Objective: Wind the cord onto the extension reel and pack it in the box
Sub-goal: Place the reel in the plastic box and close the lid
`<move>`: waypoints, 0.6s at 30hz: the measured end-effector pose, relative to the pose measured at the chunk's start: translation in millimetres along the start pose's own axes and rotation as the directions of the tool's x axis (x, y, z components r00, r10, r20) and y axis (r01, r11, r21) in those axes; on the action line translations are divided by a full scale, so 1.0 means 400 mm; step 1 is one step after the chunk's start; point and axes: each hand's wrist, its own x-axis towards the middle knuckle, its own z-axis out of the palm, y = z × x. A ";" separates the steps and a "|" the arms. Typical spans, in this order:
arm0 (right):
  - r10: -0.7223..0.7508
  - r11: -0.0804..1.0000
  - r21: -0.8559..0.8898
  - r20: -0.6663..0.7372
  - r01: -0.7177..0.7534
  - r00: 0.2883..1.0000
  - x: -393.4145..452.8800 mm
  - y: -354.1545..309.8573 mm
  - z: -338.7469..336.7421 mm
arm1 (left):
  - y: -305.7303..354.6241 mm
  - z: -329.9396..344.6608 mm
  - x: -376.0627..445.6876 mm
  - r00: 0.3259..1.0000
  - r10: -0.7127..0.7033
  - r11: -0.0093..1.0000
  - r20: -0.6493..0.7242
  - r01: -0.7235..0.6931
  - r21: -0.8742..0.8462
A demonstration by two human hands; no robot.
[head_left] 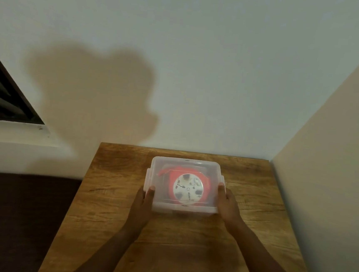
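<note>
Where walls (201,72) meet: box (182,207) (lidded).

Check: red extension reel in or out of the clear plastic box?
In. The red extension reel shows through the lidded clear plastic box.

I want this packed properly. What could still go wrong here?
The lid is on the box, but the side clips may not be latched, so it could pop open when lifted. A loop of cord bunches beside the reel and might get pinched.

Translucent plastic box (182,208), wood-grain table (112,195)
</note>
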 end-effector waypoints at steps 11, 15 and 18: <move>0.098 0.969 0.240 -0.183 -0.052 0.978 0.007 -0.028 -0.025 | -0.001 -0.034 0.020 0.995 -0.097 0.995 0.035 0.096 0.018; -0.068 0.998 0.005 -0.160 0.070 0.985 -0.005 -0.020 -0.006 | -0.008 -0.036 0.028 0.995 -0.087 0.996 0.039 0.086 0.037; -0.137 0.990 -0.064 -0.215 0.126 0.967 -0.017 -0.019 0.007 | -0.003 -0.034 0.027 0.997 -0.080 0.996 0.019 0.080 0.029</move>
